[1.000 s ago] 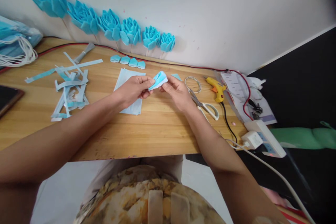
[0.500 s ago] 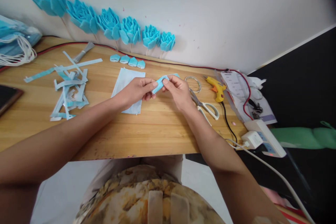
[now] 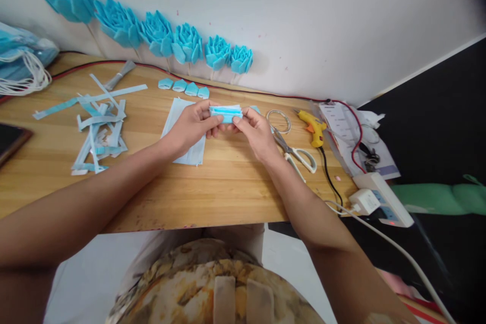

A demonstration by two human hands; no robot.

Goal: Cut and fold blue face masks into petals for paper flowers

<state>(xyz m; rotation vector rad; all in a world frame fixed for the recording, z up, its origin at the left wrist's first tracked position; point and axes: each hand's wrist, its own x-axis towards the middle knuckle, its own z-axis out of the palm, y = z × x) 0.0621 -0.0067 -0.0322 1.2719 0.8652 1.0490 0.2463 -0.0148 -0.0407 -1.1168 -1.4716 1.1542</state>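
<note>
Between my two hands is a small folded piece of blue fabric (image 3: 226,112), held level with its layered edges showing. My left hand (image 3: 199,122) pinches its left end, thumb in front and fingers behind. At the right end my right hand (image 3: 255,126) grips it the same way. Under my left hand lies a pale blue rectangular sheet (image 3: 190,152) on the wooden table. Several small folded blue pieces (image 3: 178,85) sit in a row beyond it. Scissors (image 3: 291,151) with white handles lie right of my right hand, beside a roll of clear tape (image 3: 279,121).
Several blue fabric flowers (image 3: 156,34) on thin stems lean against the wall. Cut strips (image 3: 100,134) are heaped at left, near a bundle of thin sticks (image 3: 120,75). A yellow glue gun (image 3: 313,127), its cord and a power strip (image 3: 383,200) are at right.
The folded piece has turned from slanted to level, and its layered edges now show. Both hands still hold it, my left thumb slightly lower.
</note>
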